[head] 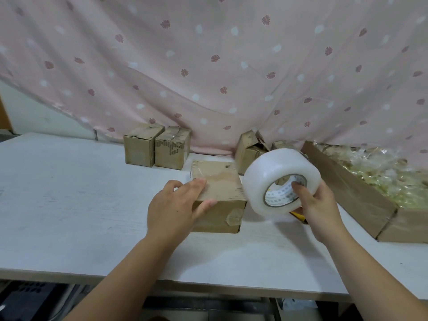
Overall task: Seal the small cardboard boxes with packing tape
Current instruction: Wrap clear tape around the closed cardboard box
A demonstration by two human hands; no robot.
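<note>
Pinning box [222, 186] down with left hand [176, 205]: fingers straight across the top, thumb along the near top edge, nothing curled round it. Gripping tape roll [275, 172] in right hand [320, 207], fingertips [298, 185] hooked into the core, palm wrapped under the outer rim. Roll held clear of the table [69, 193], core opening turned toward the camera. No loose tape end visible, so cannot tell if a strip is started.

Key relation: box just left of the roll and a little lower, its right top edge close beside the roll, contact unclear. Box low and flat, resting on the table; long axis hard to tell from this angle. Patch of tape on its near face, glossy bit on the top far-left corner. Left hand the one on the box, right hand nearest its right side.

Judged step: about to lay tape across this box. Probably calls for bringing the roll leftward over the top, left hand as anchor.

Beyond the left hand: two closed boxes [157, 147] side by side against the curtain [208, 66]. Behind the roll: open boxes [249, 149], flaps up. Right of the right hand: big carton [347, 188] of crinkly clear wrappers. Something yellow [298, 216] under the right hand, cannot tell what.
</note>
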